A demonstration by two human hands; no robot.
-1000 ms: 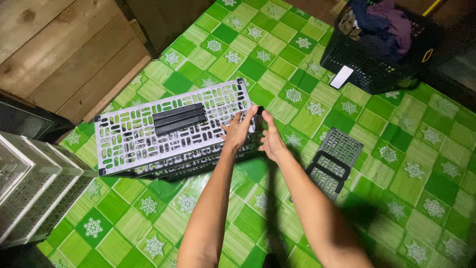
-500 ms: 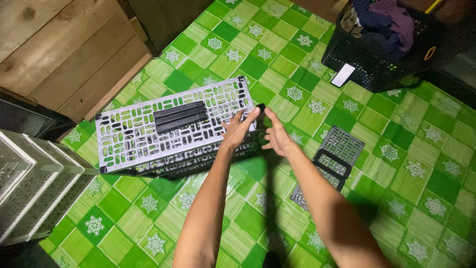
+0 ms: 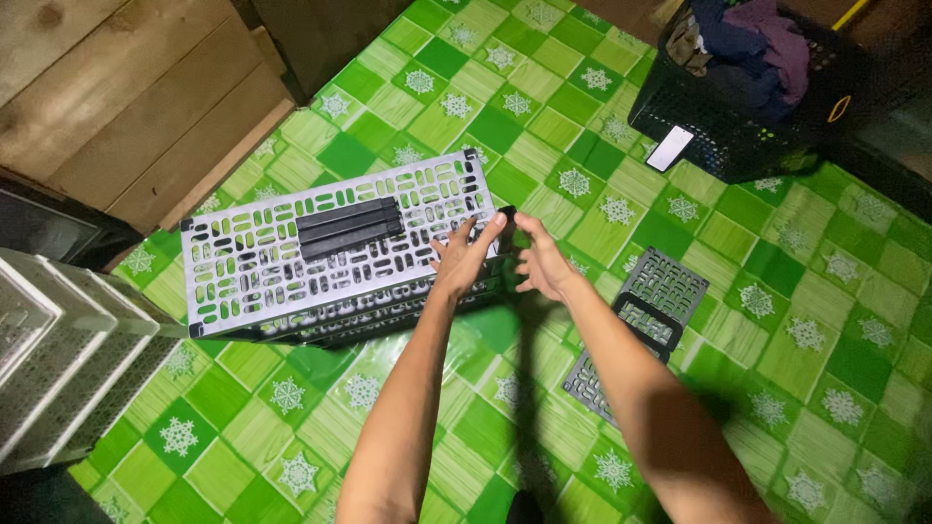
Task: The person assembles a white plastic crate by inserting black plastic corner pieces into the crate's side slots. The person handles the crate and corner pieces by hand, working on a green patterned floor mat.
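Pressing white slotted panel (image 3: 340, 243) at its right end on the green floor mat (image 3: 544, 126): left hand (image 3: 464, 257) fingers flat, right hand (image 3: 542, 262) grip open; steady both corners evenly

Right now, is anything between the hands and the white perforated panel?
Nothing visible. The left hand already rests on the right end of the white perforated panel; the right hand is open just beside that corner, over bare green mat.
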